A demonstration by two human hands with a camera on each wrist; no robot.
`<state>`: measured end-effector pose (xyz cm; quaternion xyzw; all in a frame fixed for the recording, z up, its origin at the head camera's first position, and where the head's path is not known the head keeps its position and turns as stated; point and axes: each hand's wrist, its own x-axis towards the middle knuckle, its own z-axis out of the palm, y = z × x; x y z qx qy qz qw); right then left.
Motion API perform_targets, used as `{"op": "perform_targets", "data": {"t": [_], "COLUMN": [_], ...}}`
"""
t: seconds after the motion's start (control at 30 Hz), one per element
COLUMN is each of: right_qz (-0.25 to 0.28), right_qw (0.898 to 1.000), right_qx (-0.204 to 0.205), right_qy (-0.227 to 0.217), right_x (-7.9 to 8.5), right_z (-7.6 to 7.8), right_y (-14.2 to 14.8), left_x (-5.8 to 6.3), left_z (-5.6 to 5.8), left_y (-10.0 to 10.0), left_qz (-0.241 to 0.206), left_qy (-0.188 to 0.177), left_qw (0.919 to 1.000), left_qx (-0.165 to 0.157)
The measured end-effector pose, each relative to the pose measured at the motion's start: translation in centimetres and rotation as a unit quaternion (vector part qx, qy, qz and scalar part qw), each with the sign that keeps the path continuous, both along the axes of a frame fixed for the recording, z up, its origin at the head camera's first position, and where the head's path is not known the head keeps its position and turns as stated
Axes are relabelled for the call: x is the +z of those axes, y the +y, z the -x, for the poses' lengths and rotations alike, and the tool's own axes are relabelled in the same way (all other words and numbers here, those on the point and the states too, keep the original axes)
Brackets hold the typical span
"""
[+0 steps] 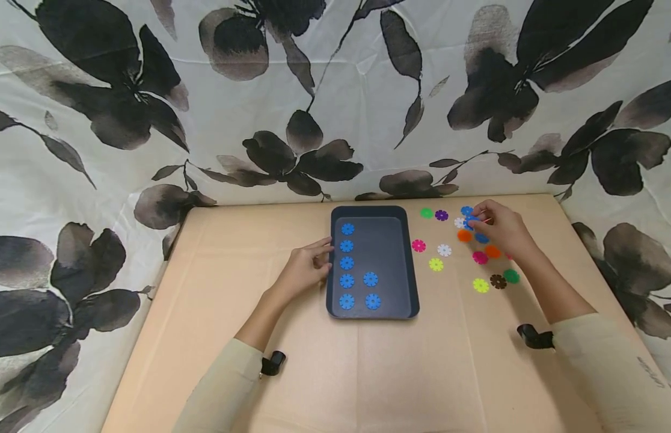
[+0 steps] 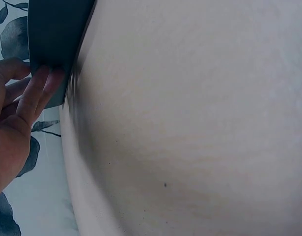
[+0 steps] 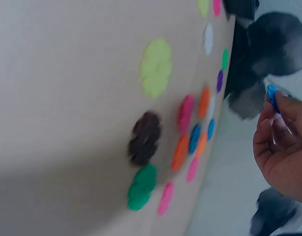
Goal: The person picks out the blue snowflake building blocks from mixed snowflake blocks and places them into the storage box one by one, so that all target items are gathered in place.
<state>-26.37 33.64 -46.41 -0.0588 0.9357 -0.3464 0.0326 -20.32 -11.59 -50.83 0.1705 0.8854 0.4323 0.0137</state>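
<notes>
A dark baking tray [image 1: 368, 252] holds several blue flower-shaped discs [image 1: 347, 263], one column at its left and a shorter one at lower right. My left hand [image 1: 305, 269] is beside the tray, its fingers resting against the left wall; the left wrist view shows the fingers [image 2: 35, 93] extended along the tray's side [image 2: 60, 34]. Over the far part of the loose discs, my right hand [image 1: 500, 225] pinches a blue disc [image 3: 273, 97] between thumb and fingertips. Below it lie more discs, among them blue [image 1: 481, 238], orange [image 1: 464, 236] and white ones, partly hidden by the hand.
Right of the tray are scattered green [image 1: 426, 213], purple [image 1: 441, 214], pink [image 1: 418, 245], white [image 1: 444, 250], yellow [image 1: 481, 285] and brown [image 1: 498, 281] discs. A floral cloth [image 1: 335, 90] hangs behind the table's far edge. Both wrists carry black camera mounts.
</notes>
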Motion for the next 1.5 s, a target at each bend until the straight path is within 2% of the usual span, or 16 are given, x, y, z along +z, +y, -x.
{"op": "perform_targets", "data": {"t": [0.23,0.57,0.77,1.0,1.27,1.5], "right_qz": [0.006,0.002,0.007,0.025,-0.014,-0.034], "right_qw": [0.998,0.992,0.986,0.980,0.971,0.960], "right_qx": [0.055,0.122,0.165,0.193,0.238,0.276], "right_qy": [0.011,0.014,0.012,-0.030,-0.032,-0.015], "right_x": [1.8,2.4,2.2,1.9,0.7,-0.4], "right_z": [0.2,1.6,2.3,2.5,2.7,2.6], "right_y": [-3.5,-8.3,-10.5,-13.2,-15.9,-17.2], "left_x": [0.1,0.3,0.2,0.3,0.3,0.3], "left_z": [0.2,0.6,0.7,0.8,1.0,0.9], "left_y": [0.0,0.1,0.1,0.1,0.1,0.2], "left_qz": [0.004,0.005,0.003,0.003,0.002,-0.001], "left_qy": [-0.002,-0.003,-0.002,-0.017,-0.023,-0.023], "left_qw": [1.0000,1.0000,1.0000,0.9998,0.9997,0.9997], "left_qx": [0.002,0.000,0.001,0.005,0.003,0.005]}}
